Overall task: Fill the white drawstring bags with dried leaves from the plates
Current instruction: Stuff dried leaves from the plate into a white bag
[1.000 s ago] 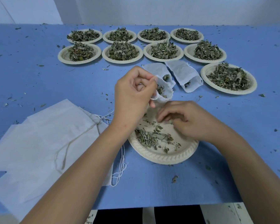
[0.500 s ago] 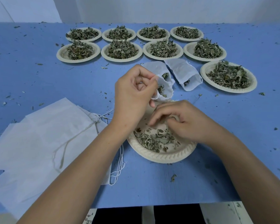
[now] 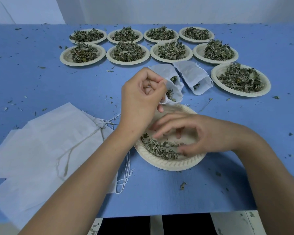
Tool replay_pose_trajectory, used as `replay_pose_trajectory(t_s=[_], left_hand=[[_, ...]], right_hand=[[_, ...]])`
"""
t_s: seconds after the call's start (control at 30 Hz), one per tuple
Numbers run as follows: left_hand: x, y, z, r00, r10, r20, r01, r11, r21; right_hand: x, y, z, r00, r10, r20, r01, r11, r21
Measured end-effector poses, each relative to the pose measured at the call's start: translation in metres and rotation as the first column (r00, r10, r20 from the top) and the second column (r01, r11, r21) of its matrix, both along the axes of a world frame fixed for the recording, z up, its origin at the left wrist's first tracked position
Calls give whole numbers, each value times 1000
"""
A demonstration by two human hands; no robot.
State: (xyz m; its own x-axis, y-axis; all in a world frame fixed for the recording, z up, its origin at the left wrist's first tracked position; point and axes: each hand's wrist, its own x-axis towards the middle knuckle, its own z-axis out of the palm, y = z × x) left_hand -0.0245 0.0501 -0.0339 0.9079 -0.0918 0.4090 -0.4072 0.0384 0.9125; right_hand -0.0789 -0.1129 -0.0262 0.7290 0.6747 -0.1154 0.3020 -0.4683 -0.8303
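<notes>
Over the far rim of the pale round paper plate (image 3: 170,164), pinching the rim of a small white cloth drawstring bag (image 3: 178,92) with the left hand (image 3: 141,99), mouth wide and close for a short carry. Lower down, raking sparse crumbled green dried leaves (image 3: 161,148) with the right hand (image 3: 199,134), fingers spread and curved, closed on nothing yet. Open blue tabletop (image 3: 41,78) leftward; front table edge near the plate; flat white cloth pile (image 3: 46,141) beside the left forearm.

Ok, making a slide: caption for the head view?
Left hand holds white bag open while right hand gathers leaves from near plate.
</notes>
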Motion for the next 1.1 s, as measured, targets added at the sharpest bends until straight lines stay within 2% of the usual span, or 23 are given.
replay_pose_trajectory(t_s=[0.07,0.17,0.4,0.5,0.57,0.67,0.77,0.83,0.9,0.97,1.03,1.1], left_hand=[[0,-1,-1,1000,-13,-5,13,1000,-8],[0,0,0,1000,-17,-8,17,1000,-13],[-1,-1,0,1000,-22,-7,22,1000,-1],[-1,0,0,1000,-15,-2,15,1000,-1],[-1,0,1,1000,-7,-2,7,1000,6],[0,1,1,1000,3,13,-3,1000,25],[-1,0,1,1000,-14,7,14,998,56],[-2,-1,0,999,-34,-11,35,997,69],[-2,-1,-1,999,-40,-6,40,995,93],[-2,-1,-1,999,-46,-3,46,995,93],[-2,0,-1,998,-67,4,66,994,88],[-4,-1,-1,994,-105,11,104,990,92]], right_hand=[[-1,6,-4,997,80,2,-79,991,-103],[1,15,-7,992,65,109,-47,986,-158],[-1,27,-12,940,31,339,-6,997,-72],[0,27,-14,932,-29,361,38,999,-19],[0,23,-12,928,-127,350,102,991,90],[-1,15,-3,917,-318,240,212,899,383],[0,13,2,872,-485,63,332,683,651],[2,14,2,790,-611,-61,455,515,726],[5,15,0,710,-694,-123,540,423,728],[6,16,-4,650,-754,-94,587,419,693],[6,16,-8,590,-807,1,610,447,654],[6,18,-12,517,-823,237,600,545,585]])
